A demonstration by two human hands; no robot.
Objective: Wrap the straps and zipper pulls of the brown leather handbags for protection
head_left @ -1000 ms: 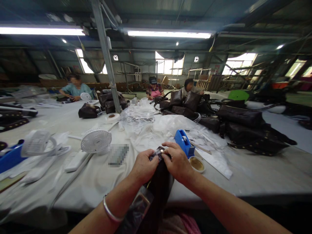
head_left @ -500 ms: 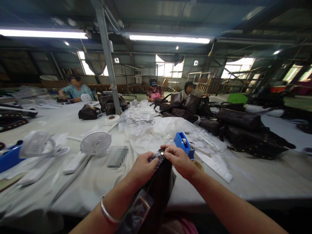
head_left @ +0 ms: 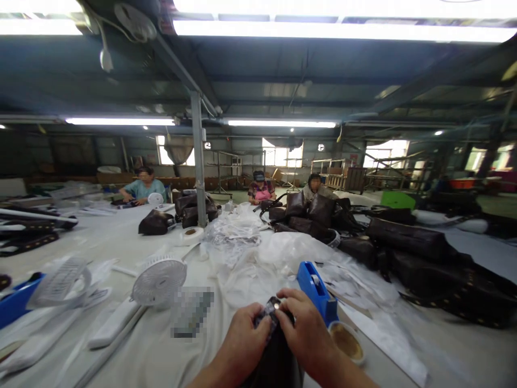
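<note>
Between my hands, at the bottom middle of the head view, is a dark leather bag [head_left: 278, 358]. Its top end carries a round metal stud [head_left: 276, 305] and what looks like clear plastic film. My left hand [head_left: 247, 333] is closed, pinching the bag's top from the left, thumb just below the stud. From the right, my right hand [head_left: 305, 326] is closed on the same end, its thumb and fingers beside the stud. The lower part of the bag is cut off by the frame.
A blue tape dispenser [head_left: 319, 293] and a round tub [head_left: 346, 342] stand right of my hands. White fans [head_left: 159, 280] are on the left. Plastic sheets [head_left: 238, 242] and dark bags [head_left: 407, 242] cover the table beyond. Several co-workers [head_left: 260, 188] sit opposite, past a metal post [head_left: 197, 161].
The view has tilted up, so my hands and the table sit lower in it. My hands stay on the bag's top end, with my right fingers still beside the stud.
</note>
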